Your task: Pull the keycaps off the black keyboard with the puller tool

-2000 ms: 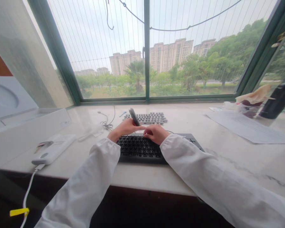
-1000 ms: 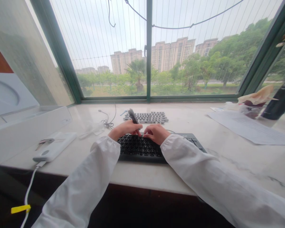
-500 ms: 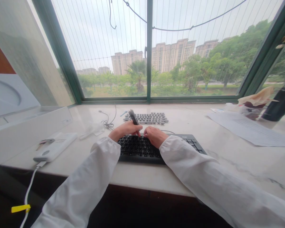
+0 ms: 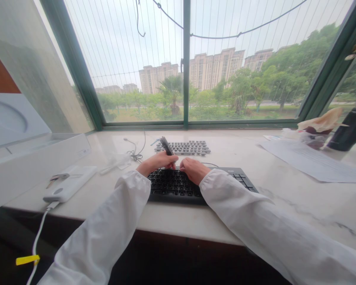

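Note:
A black keyboard lies near the sill's front edge, with many key positions bare of caps. My left hand is closed on a dark brush-like tool, its bristly end tilted up and the lower end hidden by my fingers at the keyboard's top rows. Beside it, my right hand rests over the keyboard with its fingers bent together at the upper keys; whatever they hold, if anything, is too small to make out. Behind the keyboard, loose keycaps are laid out in rows.
A white power strip with keys on it and a white box are at the left. A coiled cable lies behind my left hand. Papers and a black bottle stand at the right.

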`<state>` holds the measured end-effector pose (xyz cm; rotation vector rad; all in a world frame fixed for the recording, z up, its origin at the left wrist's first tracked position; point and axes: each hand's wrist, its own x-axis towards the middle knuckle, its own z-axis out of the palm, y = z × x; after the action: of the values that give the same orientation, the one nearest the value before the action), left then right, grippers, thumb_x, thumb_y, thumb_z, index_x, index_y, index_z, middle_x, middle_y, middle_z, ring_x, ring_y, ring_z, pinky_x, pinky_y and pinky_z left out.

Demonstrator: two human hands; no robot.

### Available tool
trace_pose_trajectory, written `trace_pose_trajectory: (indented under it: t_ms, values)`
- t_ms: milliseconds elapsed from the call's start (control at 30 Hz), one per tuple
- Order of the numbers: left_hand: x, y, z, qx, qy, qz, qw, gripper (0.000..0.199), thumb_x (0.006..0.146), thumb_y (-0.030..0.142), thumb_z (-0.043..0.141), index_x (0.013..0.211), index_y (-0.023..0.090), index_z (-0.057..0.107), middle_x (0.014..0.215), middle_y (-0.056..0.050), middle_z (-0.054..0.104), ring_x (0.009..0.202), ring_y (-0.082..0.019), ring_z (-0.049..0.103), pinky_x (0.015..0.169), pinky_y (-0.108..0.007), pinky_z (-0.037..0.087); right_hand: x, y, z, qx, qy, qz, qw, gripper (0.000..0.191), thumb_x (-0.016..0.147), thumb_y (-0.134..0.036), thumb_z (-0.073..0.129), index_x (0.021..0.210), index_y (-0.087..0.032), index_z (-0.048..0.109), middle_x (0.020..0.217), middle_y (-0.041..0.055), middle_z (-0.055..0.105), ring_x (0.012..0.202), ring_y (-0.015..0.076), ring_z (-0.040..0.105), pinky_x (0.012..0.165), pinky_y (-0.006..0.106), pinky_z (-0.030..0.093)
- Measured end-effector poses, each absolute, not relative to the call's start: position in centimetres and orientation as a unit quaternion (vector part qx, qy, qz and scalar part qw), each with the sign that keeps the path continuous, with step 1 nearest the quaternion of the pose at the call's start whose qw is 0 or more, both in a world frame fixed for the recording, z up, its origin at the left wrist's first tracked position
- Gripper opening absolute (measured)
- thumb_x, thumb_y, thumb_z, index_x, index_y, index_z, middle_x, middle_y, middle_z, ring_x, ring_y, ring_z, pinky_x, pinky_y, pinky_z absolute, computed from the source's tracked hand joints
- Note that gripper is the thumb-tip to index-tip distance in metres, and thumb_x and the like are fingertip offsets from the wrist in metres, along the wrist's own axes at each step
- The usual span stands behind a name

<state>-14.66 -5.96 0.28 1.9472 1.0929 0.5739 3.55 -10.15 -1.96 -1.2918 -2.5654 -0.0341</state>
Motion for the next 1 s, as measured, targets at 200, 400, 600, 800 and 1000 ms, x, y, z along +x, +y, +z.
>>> trace_pose_trajectory:
  t_ms: [200,400,600,800,1000]
  values:
    - [-14.6,-6.1,0.5,0.774,0.435,0.214,0.407,0.029,0.077,0.038,0.052,0.065,0.013,0.06,0.066,-0.008,0.065,0.059,-0.013,0.052,0.054,-0.024,0.039,3.7,-10.2,-1.7,-0.458,-0.876,0.012,0.149,0.015,0.091,-0.021,0.051,0.099,-0.011,0.059,0.099,0.0105,0.063,0.091,0.0178,0.06,0.079,0.026,0.042]
    - [-14.2,-7.1,1.5,0.765,0.452,0.204,0.412,0.027,0.075,0.036,0.053,0.062,0.012,0.057,0.064,-0.008,0.063,0.057,-0.012,0.05,0.052,-0.024,0.038,4.1,-10.0,-1.5,-0.458,-0.867,0.015,0.197,0.019,0.093,-0.024,0.045,0.094,-0.014,0.061,0.093,0.0085,0.066,0.088,0.0168,0.06,0.078,0.026,0.039]
    - [-13.9,-7.3,1.3,0.755,0.47,0.217,0.403,0.029,0.075,0.037,0.051,0.06,0.012,0.056,0.062,-0.008,0.062,0.054,-0.011,0.048,0.051,-0.024,0.037,4.5,-9.7,-1.5,-0.521,-0.823,0.003,0.227,0.022,0.093,-0.029,0.044,0.096,-0.015,0.06,0.091,0.008,0.068,0.082,0.0171,0.061,0.074,0.026,0.038]
    - [-13.5,-7.2,0.9,0.738,0.493,0.235,0.397,0.031,0.075,0.038,0.05,0.06,0.012,0.057,0.065,-0.009,0.064,0.053,-0.012,0.048,0.05,-0.024,0.037,4.6,-9.8,-1.8,-0.53,-0.82,-0.004,0.218,0.02,0.09,-0.03,0.048,0.093,-0.016,0.061,0.087,0.0072,0.067,0.077,0.0167,0.06,0.07,0.026,0.037]
    - [-13.3,-7.1,0.7,0.745,0.481,0.248,0.39,0.029,0.076,0.037,0.049,0.059,0.014,0.055,0.061,-0.007,0.062,0.052,-0.012,0.048,0.049,-0.024,0.037,4.5,-9.9,-1.7,-0.525,-0.824,0.0,0.215,0.018,0.088,-0.029,0.049,0.088,-0.017,0.063,0.085,0.0065,0.067,0.075,0.0159,0.058,0.07,0.025,0.038]
